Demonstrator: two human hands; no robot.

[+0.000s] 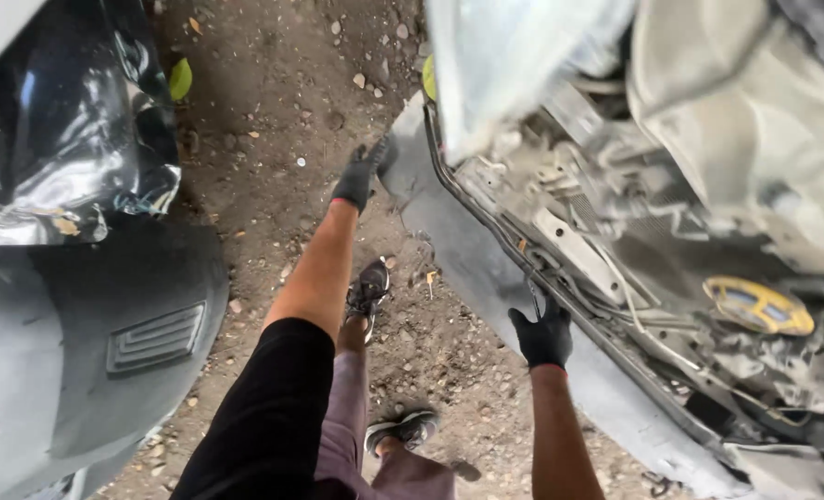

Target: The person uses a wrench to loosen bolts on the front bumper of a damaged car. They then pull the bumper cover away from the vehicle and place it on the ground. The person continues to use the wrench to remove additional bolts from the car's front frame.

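Bumper (486, 268), grey, hangs along the car's open front (671, 278), seemingly part loosened but not off; left hand (361, 174) grips its far end, fingers curled round it; right hand (541, 335) clamps its upper edge; dirt ground (282, 111) below.

Two gloved hands — the left hand (360, 175) and the right hand (542, 335). Two sandalled feet (367, 292). One grey bumper (486, 278), one yellow cap (757, 306), two green leaves (180, 79) — many small stones (359, 81).
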